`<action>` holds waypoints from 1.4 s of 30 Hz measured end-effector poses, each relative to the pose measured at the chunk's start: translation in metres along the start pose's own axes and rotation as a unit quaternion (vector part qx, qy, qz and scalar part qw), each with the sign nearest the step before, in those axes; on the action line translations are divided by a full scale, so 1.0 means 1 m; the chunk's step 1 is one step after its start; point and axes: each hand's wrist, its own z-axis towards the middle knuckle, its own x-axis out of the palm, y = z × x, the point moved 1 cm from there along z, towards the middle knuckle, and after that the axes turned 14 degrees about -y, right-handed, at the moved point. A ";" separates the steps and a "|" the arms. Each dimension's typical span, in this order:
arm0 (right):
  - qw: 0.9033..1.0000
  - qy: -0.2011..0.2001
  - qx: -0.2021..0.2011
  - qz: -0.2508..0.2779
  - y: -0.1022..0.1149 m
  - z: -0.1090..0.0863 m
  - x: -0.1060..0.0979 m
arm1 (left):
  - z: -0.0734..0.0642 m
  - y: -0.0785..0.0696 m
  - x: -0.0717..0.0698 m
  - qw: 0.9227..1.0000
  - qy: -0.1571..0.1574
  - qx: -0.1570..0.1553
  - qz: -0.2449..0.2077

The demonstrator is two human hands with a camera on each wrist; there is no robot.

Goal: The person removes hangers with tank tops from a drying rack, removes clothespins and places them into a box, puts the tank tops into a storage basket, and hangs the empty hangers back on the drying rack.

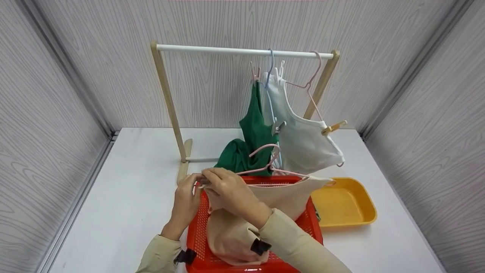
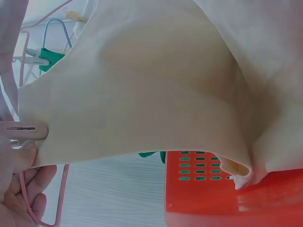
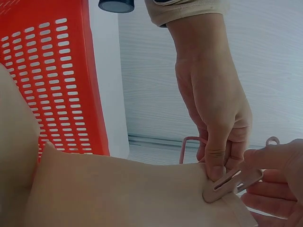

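Note:
A beige top [image 1: 227,235] drapes over a pink hanger [image 1: 261,169] above a red basket [image 1: 197,235]. In the head view my left hand [image 1: 186,201] is at the top's left shoulder; its thumb [image 3: 216,165] and fingers pinch cloth and hanger end. My right hand [image 1: 233,189] reaches across to the same corner. It grips the handle end of a pale pink clothespin [image 3: 222,190], whose tip lies over the cloth edge beside the left thumb. The top's other shoulder [image 1: 320,182] lies over the hanger's right end, and its lower part hangs into the basket.
Behind stands a rack with a white rail [image 1: 212,49]. From it hang a green garment [image 1: 254,125] on a blue hanger and a white top [image 1: 303,140] on a pink one, both with clothespins. A yellow tray [image 1: 343,222] stands right of the basket.

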 end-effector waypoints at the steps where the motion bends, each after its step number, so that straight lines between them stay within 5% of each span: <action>1: 1.000 0.003 0.001 -0.003 0.000 0.000 0.001 | 0.000 0.000 0.000 1.000 -0.002 0.003 -0.001; 18: 1.000 -0.009 0.011 0.025 0.003 0.001 0.005 | -0.002 0.000 0.000 1.000 -0.004 0.007 -0.009; 31: 0.997 -0.024 0.031 0.064 0.000 -0.003 0.006 | -0.001 -0.002 0.000 1.000 0.015 -0.020 0.000; 42: 0.995 -0.047 0.043 0.083 0.000 -0.006 0.005 | 0.000 -0.002 0.000 1.000 0.009 0.000 -0.004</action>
